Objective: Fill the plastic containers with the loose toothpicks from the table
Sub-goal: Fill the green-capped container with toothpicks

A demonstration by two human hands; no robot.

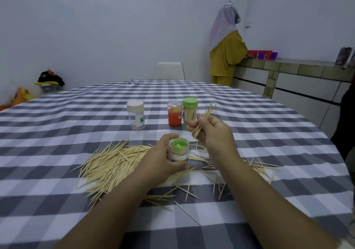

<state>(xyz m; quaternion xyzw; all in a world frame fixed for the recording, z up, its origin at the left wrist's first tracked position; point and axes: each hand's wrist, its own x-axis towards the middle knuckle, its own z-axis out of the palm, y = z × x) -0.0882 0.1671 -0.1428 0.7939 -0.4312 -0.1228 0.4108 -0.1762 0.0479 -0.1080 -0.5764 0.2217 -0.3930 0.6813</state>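
Note:
My left hand [163,158] grips a small clear container with a green inside [179,150], standing upright on the checked tablecloth [269,133]. Just above and to its right, my right hand [210,131] pinches a bundle of toothpicks [204,119], tilted with the tips pointing up and right. A big heap of loose toothpicks [111,164] lies left of the container. More scattered toothpicks [188,189] spread in front and to the right.
Farther back stand a clear container with a white lid [136,117], an orange container [174,113] and a green-lidded container full of toothpicks [190,110]. A white chair [169,71] is behind the table. A person [226,47] stands at a tiled counter [288,70] at right.

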